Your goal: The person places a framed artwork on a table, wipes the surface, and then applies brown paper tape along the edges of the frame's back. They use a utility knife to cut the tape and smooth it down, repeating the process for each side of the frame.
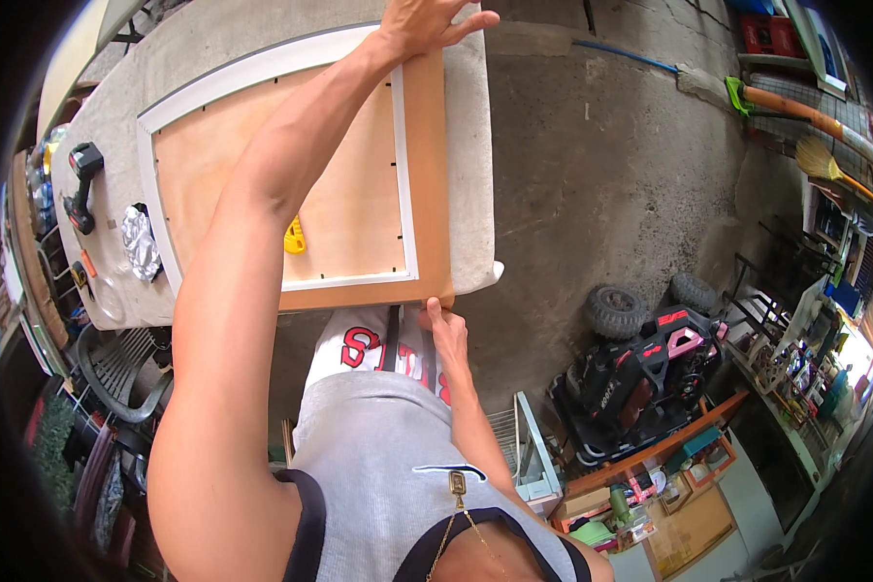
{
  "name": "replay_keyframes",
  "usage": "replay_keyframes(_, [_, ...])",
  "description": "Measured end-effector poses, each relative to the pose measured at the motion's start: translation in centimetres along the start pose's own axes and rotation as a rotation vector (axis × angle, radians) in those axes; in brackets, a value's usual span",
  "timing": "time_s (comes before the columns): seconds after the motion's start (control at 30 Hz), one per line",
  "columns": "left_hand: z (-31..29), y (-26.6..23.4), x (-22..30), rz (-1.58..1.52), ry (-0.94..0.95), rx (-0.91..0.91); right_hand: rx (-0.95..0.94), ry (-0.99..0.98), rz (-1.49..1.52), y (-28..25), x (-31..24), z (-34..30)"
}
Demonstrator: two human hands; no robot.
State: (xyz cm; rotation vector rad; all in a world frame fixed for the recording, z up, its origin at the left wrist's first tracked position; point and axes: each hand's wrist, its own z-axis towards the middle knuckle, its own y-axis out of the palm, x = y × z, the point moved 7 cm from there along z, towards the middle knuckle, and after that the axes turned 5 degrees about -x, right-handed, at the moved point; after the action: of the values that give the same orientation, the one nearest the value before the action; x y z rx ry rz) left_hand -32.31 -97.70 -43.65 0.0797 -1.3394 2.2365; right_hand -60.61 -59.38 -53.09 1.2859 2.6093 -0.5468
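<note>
A framed panel lies back-up on the pale table, its white frame point(150, 155) around a light brown backing board point(349, 194). A wide brown tape-like strip point(425, 175) runs down its right side, and another lies along the near edge. Stretched across the panel, my left arm ends in my left hand point(425, 24) at the strip's far end, thumb out and fingers partly cut off by the picture's edge. At the near right corner, my right hand point(446, 330) pinches the strip's end. On the board, a yellow-handled cutter point(295, 236) is partly hidden by my left arm.
The pale table point(470, 223) also bears a cordless drill point(83, 184), crumpled silvery wrap point(140, 242) and an orange-handled tool point(88, 263) on its left. A grey chair point(116, 364) stands near left. A black ride-on toy vehicle point(640, 373) sits at right, near cluttered shelves.
</note>
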Motion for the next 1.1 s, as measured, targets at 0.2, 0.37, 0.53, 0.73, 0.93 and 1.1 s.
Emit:
replay_keyframes(0.2, [-0.3, -0.2, 1.2, 0.129, 0.065, 0.096, -0.027, -0.013, 0.029, 0.2, -1.1, 0.2])
replay_keyframes(0.37, [-5.8, 1.9, 8.2, 0.023, -0.123, -0.240, 0.000, -0.022, 0.012, -0.3, -1.4, -0.1])
replay_keyframes(0.53, [-15.8, 0.8, 20.2, -0.178, -0.249, -0.522, -0.178, 0.005, -0.064, 0.6, 0.5, 1.9])
replay_keyframes(0.73, [-20.5, -2.8, 25.3, -0.521, -0.396, -0.366, -0.155, -0.428, 0.143, -0.2, -1.3, 2.8])
replay_keyframes(0.93, [-21.3, -1.6, 25.5, -0.101, -0.558, -0.267, -0.227, -0.358, -0.643, -9.8, -4.4, -0.2])
replay_keyframes(1.1, [-23.8, -2.1, 27.9, -0.009, -0.770, -0.158, 0.151, -1.095, -0.559, -14.6, -16.3, -3.4])
